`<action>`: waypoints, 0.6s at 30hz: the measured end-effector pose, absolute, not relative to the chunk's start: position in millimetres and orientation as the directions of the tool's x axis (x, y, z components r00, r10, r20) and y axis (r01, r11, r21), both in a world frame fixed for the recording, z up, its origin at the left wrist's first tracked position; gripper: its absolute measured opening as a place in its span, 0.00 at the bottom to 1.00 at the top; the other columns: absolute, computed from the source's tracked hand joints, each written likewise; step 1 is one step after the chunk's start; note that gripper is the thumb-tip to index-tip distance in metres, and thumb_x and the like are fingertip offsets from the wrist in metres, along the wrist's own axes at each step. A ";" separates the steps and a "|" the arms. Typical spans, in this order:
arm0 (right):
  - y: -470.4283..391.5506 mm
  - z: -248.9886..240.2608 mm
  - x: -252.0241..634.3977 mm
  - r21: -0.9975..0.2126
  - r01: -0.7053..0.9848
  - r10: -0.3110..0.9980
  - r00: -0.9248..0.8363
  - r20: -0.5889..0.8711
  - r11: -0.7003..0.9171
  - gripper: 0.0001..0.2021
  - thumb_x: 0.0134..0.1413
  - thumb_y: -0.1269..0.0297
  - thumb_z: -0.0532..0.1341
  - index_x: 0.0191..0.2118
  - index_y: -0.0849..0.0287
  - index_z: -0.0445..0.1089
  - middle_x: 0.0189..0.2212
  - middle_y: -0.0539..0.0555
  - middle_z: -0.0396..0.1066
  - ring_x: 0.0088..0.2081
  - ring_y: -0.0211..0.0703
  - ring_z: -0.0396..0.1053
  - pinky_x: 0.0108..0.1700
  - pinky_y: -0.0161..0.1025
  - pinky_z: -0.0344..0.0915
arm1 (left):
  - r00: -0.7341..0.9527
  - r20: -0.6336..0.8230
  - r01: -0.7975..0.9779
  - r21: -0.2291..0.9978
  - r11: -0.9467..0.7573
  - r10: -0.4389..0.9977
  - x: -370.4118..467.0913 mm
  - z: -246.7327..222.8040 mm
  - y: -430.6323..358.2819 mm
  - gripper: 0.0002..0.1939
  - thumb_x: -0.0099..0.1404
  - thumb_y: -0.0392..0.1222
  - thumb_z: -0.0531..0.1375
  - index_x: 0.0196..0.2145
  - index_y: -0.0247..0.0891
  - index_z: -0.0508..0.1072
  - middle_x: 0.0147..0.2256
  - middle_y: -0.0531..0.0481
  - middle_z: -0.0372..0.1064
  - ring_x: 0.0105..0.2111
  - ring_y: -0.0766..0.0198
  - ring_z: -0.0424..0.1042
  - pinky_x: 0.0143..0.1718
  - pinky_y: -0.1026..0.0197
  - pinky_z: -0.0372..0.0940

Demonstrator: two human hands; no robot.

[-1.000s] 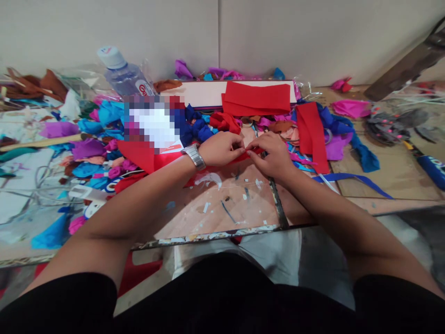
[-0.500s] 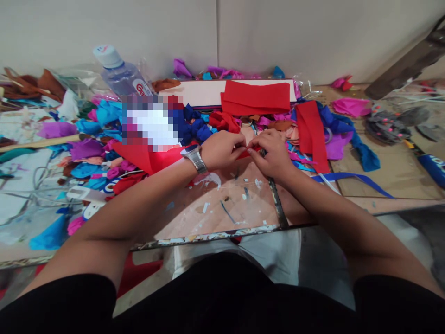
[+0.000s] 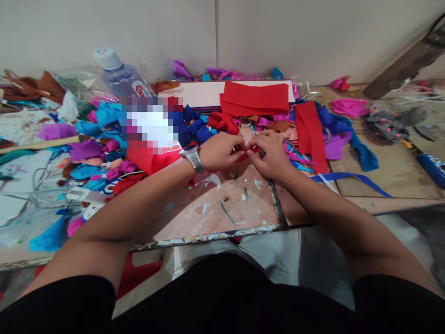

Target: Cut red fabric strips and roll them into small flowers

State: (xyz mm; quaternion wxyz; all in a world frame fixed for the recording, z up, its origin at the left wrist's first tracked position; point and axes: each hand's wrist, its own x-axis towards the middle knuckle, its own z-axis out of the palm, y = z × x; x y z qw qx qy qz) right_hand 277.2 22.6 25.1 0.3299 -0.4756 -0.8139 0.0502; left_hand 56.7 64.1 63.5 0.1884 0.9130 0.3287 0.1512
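A small piece of red fabric sits at the centre of the frame, raised just over the desk and mostly hidden by fingers. The left hand pinches it from the left, thumb and fingers close together; the right hand pinches it from the right, its fingertips nearly meeting the other's. A silver watch circles the left wrist. Left of that wrist lies a broader red cloth; whether it joins the pinched piece cannot be told. Just beyond the hands is a crumpled heap of blue cloth. Farther up, folded red strips lie on a long white box, while another red strip lies right of centre. A blue ribbon curves along the right side. At upper left stands a white-capped bottle, tilted in view, beside a pixelated patch.
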 end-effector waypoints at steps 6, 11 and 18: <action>22.5 25.8 277.5 -0.387 0.746 0.803 -0.324 0.500 0.542 0.05 0.64 0.62 0.64 0.40 0.55 0.77 0.41 0.58 0.82 0.53 0.63 0.70 0.56 0.60 0.54 | 0.754 0.126 0.539 0.443 -0.717 0.644 54.9 61.3 67.1 0.12 0.70 0.48 0.61 0.37 0.37 0.78 0.32 0.46 0.77 0.29 0.62 0.70 0.33 0.58 0.55; 22.9 25.2 278.1 -0.390 0.755 0.807 -0.301 0.508 0.527 0.05 0.64 0.60 0.64 0.40 0.54 0.76 0.42 0.58 0.82 0.53 0.62 0.70 0.56 0.60 0.55 | 0.740 0.038 0.605 0.397 -0.690 0.671 50.8 61.5 73.2 0.11 0.65 0.47 0.64 0.28 0.39 0.72 0.25 0.50 0.69 0.24 0.63 0.61 0.30 0.56 0.49; 24.5 22.7 279.1 -0.404 0.751 0.801 -0.269 0.535 0.522 0.07 0.67 0.58 0.63 0.41 0.53 0.77 0.42 0.57 0.82 0.48 0.58 0.73 0.57 0.59 0.56 | 0.745 -0.017 0.590 0.484 -0.647 0.667 48.2 66.7 73.3 0.15 0.67 0.53 0.63 0.30 0.39 0.74 0.26 0.49 0.71 0.26 0.62 0.64 0.32 0.56 0.52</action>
